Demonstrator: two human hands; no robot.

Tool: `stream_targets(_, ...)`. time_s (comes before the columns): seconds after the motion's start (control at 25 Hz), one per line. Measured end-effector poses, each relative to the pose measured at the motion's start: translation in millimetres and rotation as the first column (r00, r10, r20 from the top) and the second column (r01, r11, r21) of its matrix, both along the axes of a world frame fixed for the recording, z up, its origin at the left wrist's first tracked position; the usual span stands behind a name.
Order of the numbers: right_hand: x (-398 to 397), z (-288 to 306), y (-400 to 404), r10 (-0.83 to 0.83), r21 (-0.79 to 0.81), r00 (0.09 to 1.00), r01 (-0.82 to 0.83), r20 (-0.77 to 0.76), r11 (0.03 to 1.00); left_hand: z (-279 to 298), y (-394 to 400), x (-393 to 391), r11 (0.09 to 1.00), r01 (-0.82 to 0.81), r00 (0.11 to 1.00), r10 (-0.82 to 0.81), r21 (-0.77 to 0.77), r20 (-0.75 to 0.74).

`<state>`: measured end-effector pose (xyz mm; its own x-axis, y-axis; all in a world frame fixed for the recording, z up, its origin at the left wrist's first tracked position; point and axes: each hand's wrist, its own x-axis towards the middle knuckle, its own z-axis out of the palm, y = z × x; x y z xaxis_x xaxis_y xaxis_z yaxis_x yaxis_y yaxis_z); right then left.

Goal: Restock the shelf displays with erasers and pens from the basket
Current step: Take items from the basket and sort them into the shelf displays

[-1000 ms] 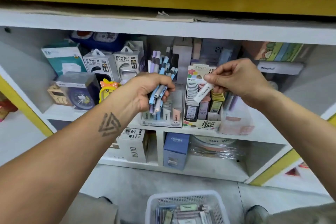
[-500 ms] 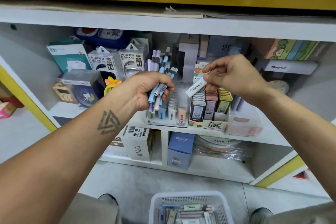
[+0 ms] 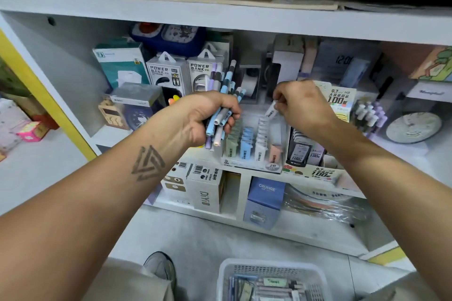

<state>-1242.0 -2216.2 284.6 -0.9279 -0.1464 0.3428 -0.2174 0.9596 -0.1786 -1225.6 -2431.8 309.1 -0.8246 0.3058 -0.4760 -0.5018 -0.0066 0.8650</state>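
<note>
My left hand (image 3: 208, 116) grips a bundle of pastel pens (image 3: 223, 102) in front of the shelf, their tips pointing up and down. My right hand (image 3: 303, 105) pinches a small white eraser (image 3: 271, 112) just above the white row of the clear eraser display box (image 3: 254, 146). That box holds rows of green, blue, white and pink erasers. To its right stands a lead refill display (image 3: 308, 151). The white basket (image 3: 270, 281) with more pens and erasers sits on the floor at the bottom.
Power bank boxes (image 3: 168, 74) and clocks fill the back of the shelf. A purple pen holder (image 3: 369, 115) and round clock (image 3: 413, 127) stand at the right. Boxes (image 3: 265, 200) sit on the lower shelf. My shoe (image 3: 160, 267) is next to the basket.
My right hand has carried the white eraser leftward from the lead refill display to above the eraser box. My left hand keeps holding the pens. The view has shifted to the left.
</note>
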Motion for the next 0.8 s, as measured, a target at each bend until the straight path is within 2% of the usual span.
stream_targets(0.36, -14, -8, -16, -0.028, 0.067, 0.981, 0.016, 0.190, 0.998, -5, -9, 2, 0.999, 0.035, 0.999, -0.035, -0.021, -0.010)
stream_targets(0.52, -13, -13, -18, -0.018, 0.200, 0.972, -0.030, 0.235, 0.979, -5, -7, 4, 0.998, 0.066, 0.998, -0.066, 0.010, -0.001)
stream_targets(0.56, -12, -11, -18, -0.003, 0.146, 0.974, -0.031, 0.227, 0.989, -5, -6, 5, 0.997, 0.078, 0.997, -0.078, 0.017, 0.002)
stream_targets(0.6, -10, -7, -18, 0.009, 0.010, 0.977, -0.011, 0.211, 1.000, -5, -6, 5, 0.996, 0.090, 0.996, -0.090, 0.030, 0.003)
stream_targets(0.64, -9, 0, -17, 0.018, -0.232, 0.976, 0.034, 0.218, 0.972, -4, -5, 5, 0.994, 0.101, 0.995, -0.102, 0.048, 0.001)
stream_targets(0.68, -5, 8, -14, 0.064, -0.529, 0.964, 0.086, 0.259, 0.844, -4, -4, 6, 0.991, 0.112, 0.994, -0.113, 0.071, -0.003)
stream_targets(0.72, 0, 17, -11, 0.153, -0.768, 0.940, 0.146, 0.303, 0.623, -3, -2, 8, 0.988, 0.126, 0.992, -0.126, 0.093, -0.005)
stream_targets(0.76, 7, 23, -8, 0.251, -0.889, 0.912, 0.203, 0.325, 0.411, -2, 1, 10, 0.983, 0.145, 0.989, -0.145, 0.112, -0.007)
stream_targets(0.8, 14, 27, -4, 0.315, -0.929, 0.891, 0.238, 0.325, 0.285, -1, 5, 13, 0.978, 0.166, 0.986, -0.167, 0.128, -0.008)
